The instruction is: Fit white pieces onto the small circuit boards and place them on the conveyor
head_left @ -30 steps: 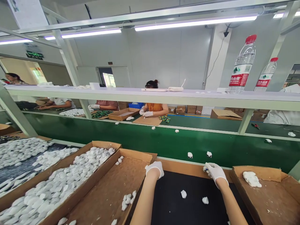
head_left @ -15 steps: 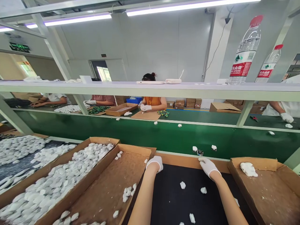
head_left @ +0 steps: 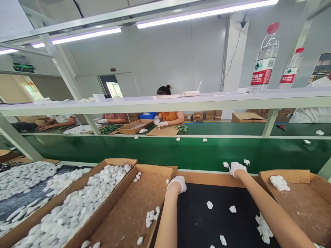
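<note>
My right hand (head_left: 236, 168), in a white glove, reaches over the cardboard edge onto the green conveyor belt (head_left: 181, 153). Its fingers are bent down and bunched, and what lies under them is hidden. It sits between two small white pieces (head_left: 226, 165) on the belt. My left hand (head_left: 177, 183), also gloved, rests curled in a loose fist at the far edge of the black mat (head_left: 196, 220), beside the brown cardboard tray (head_left: 134, 206). A few white pieces (head_left: 209, 205) lie loose on the mat between my arms.
Long trays at the left hold several white pieces (head_left: 77, 203). Another cardboard tray (head_left: 297, 196) with a white lump stands at the right. A shelf (head_left: 165, 101) above the belt carries two water bottles (head_left: 263, 58). Other people (head_left: 168, 119) work across the belt.
My right hand has stretched farther forward onto the belt and now covers the spot where a small dark part lay. The left hand has hardly moved. The view has tilted slightly.
</note>
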The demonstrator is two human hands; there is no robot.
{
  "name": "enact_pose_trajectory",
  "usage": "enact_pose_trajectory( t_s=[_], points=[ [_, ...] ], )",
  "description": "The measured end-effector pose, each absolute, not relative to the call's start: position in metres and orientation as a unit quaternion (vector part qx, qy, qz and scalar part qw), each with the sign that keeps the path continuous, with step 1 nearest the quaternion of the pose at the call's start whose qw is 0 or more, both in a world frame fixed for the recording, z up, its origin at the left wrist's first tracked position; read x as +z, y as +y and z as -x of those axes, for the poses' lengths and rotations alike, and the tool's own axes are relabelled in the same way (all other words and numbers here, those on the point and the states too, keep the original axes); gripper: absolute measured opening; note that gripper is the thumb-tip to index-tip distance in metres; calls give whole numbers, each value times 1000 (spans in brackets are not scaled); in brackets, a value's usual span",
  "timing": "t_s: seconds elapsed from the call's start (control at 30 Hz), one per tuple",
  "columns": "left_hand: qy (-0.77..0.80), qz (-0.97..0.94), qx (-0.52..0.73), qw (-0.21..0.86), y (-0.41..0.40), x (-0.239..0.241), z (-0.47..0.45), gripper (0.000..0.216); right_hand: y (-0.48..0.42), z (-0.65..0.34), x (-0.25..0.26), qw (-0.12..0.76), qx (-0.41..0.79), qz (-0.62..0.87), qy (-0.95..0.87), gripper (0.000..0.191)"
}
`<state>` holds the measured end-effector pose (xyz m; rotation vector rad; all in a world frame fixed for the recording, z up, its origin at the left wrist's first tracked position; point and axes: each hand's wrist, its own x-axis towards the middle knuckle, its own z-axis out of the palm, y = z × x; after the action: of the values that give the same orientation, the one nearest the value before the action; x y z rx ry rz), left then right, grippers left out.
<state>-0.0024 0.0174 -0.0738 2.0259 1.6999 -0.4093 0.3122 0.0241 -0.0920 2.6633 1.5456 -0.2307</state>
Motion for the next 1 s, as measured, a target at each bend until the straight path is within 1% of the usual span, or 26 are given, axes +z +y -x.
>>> enact_pose_trajectory(
  t_s=[0.1,0.23,0.33,0.43,0.53,0.7,0.8,0.9,1.0],
  points=[
    [610,-742,-144,237,16,-71,5,30,35,-314,-83,46,-38,-883,466,24],
    [612,-739,-138,246,15,-69,6,29,50,-296,-72,22,55,-877,477,30],
    [607,-742,-131,251,14,-69,6,29,57,-270,-77,7,75,-855,513,33],
    [601,-749,-123,251,15,-70,8,31,57,-243,-90,6,42,-840,541,33],
    [598,-754,-123,243,16,-69,10,32,53,-223,-97,9,-23,-826,564,30],
    [585,-766,-147,222,12,-65,-3,29,39,-212,-87,9,-122,-779,615,28],
    [554,-787,-161,220,-3,-64,-31,32,14,-216,-82,36,-157,-772,615,27],
    [516,-809,-170,225,-27,-67,-70,46,-26,-222,-85,79,-183,-783,589,26],
    [493,-819,-194,221,-45,-73,-100,45,-67,-228,-95,102,-189,-799,562,25]
  ],
)
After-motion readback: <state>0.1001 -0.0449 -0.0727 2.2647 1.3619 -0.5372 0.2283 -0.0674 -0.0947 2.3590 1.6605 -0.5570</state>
